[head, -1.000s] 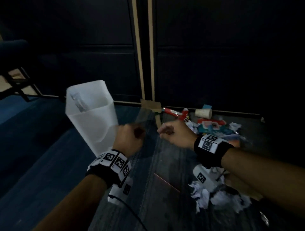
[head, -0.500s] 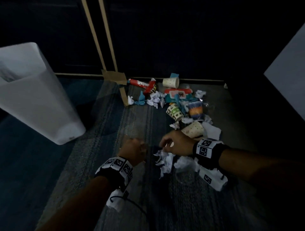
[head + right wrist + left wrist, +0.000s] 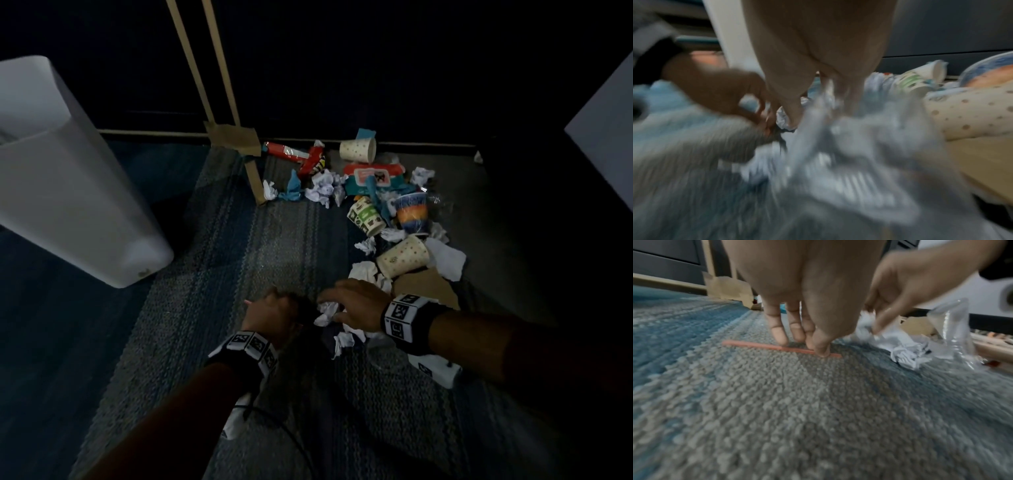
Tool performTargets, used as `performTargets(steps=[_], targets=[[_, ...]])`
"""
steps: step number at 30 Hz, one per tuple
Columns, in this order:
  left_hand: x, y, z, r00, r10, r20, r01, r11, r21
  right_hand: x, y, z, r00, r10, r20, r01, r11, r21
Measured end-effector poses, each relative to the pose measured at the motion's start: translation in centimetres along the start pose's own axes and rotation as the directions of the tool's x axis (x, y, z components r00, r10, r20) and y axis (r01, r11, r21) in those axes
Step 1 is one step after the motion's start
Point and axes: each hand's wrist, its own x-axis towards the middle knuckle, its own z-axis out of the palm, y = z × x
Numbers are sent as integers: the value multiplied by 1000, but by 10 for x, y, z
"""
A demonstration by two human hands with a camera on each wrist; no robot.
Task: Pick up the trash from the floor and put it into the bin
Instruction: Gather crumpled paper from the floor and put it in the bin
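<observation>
Low over the carpet, my left hand (image 3: pixel 274 303) pinches a thin red stick (image 3: pixel 781 348) that lies flat, thumb on its near side and fingertips (image 3: pixel 779 337) on the far side. Just to the right, my right hand (image 3: pixel 334 308) holds a crumpled white paper ball (image 3: pixel 900 347) between thumb and fingers; the right wrist view is blurred, showing paper (image 3: pixel 838 146) under the hand (image 3: pixel 818 116). The tall white bin (image 3: pixel 75 205) stands at the left, well apart from both hands.
A trash pile lies ahead on the right: paper cups (image 3: pixel 402 260), a striped cup (image 3: pixel 411 212), a red wrapper (image 3: pixel 301 159), a tissue pack (image 3: pixel 373 176), cardboard (image 3: pixel 424 287). A clear plastic piece (image 3: pixel 949 331) lies beside the paper. A dark wall is behind, a white panel (image 3: pixel 606 113) at right.
Both hands have dropped from beside the bin to the carpet. The left hand has reached the red stick and the right hand has spread down onto the crumpled paper.
</observation>
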Motion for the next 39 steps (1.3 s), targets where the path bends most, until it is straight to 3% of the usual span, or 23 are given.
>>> performTargets(steps=[3,10,13,15,17,19,23,27,29,35,39], targets=[[1,1,1,998,28,63,-26,999,-30,3,-6,-10,993,-8,-114,13,999,45],[-3,1,1,998,21,54,-24,998,51,-17,-15,-47,956,45,-289,6,985,173],[-6,-8,-28,996,93,-16,-93,994,-52,-27,-20,-65,933,74,-353,4,977,215],[-7,-19,-64,982,154,-105,-173,963,-209,-29,-25,-83,913,89,-398,21,964,264],[-2,-36,-107,960,220,-171,-258,933,-249,-29,-37,-110,895,106,-432,31,954,299],[3,-58,-161,956,171,-239,-237,929,-284,-21,-55,-144,856,95,-508,57,959,277],[1,-107,-266,861,44,-506,-225,926,-303,9,-110,-219,744,-8,-668,204,955,217],[-36,-162,-346,784,-114,-610,-150,919,-364,37,-174,-277,672,-55,-739,285,939,190],[-64,-194,-363,740,-175,-649,-95,929,-359,49,-201,-294,650,-77,-756,315,932,177],[-130,-264,-382,714,-351,-606,96,906,-413,90,-273,-301,629,-202,-750,421,900,110],[-140,-279,-378,591,-484,-645,172,857,-486,127,-309,-293,651,-302,-696,516,849,114]])
